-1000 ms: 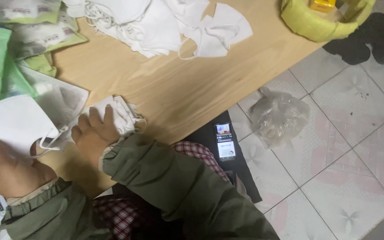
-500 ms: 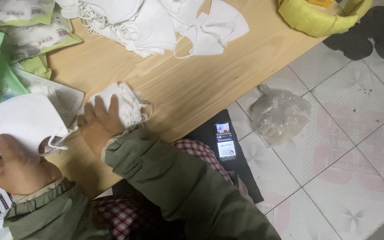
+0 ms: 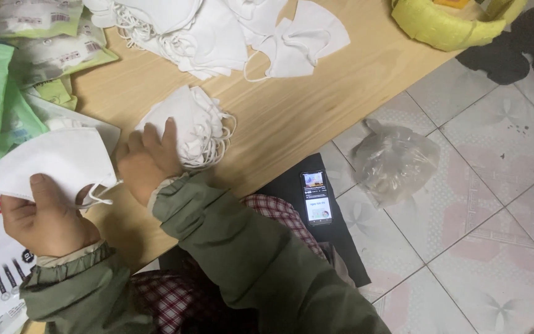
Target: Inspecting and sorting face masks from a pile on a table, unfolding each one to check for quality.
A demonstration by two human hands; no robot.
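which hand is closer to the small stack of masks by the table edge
Right. The right hand rests on the small stack of masks; the left hand is off to its side, holding a single mask.

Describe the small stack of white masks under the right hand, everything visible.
The small stack of white masks lies on the wooden table, near its front edge. The masks are folded flat, of soft white fabric as it looks, piled loosely and fanned a little. Thin white ear loops spill out in a tangle along the right side. The right hand rests palm down on the stack's left part, fingers spread across it. It lies apart from the larger pile farther back.
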